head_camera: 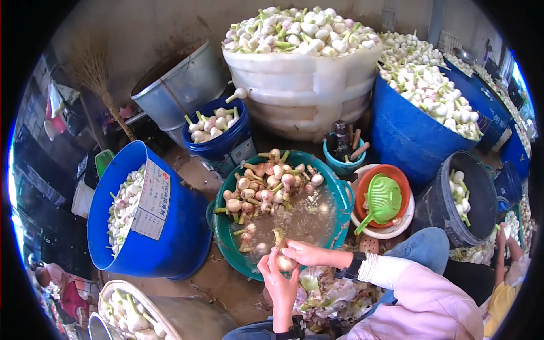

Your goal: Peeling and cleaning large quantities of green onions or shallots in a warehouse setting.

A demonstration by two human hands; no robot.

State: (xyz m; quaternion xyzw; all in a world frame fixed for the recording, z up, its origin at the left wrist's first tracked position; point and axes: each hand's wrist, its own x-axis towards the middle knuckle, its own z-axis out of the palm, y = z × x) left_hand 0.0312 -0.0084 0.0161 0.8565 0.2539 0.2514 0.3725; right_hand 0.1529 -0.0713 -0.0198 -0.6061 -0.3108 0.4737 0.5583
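Both hands meet on one garlic bulb [285,262] over the near rim of a green plastic tub [221,250]. Fingers of my left hand [278,278] cup the bulb from below and the left. My right hand [312,253] grips it near the stem, which points up and away from me. Muddy water fills the tub, and unpeeled garlic bulbs [265,187] with cut stems are heaped at its far side. A few more bulbs [247,236] float near its left wall. Below my hands lies a pile of peeled garlic skins [331,293].
A blue barrel [170,238] of white garlic stands left, a small blue bucket [216,146] beyond it. A big white tub [297,85] heaped with garlic is at the back. On the right are a green strainer [384,199] in an orange bowl [369,178] and a black bucket [433,208].
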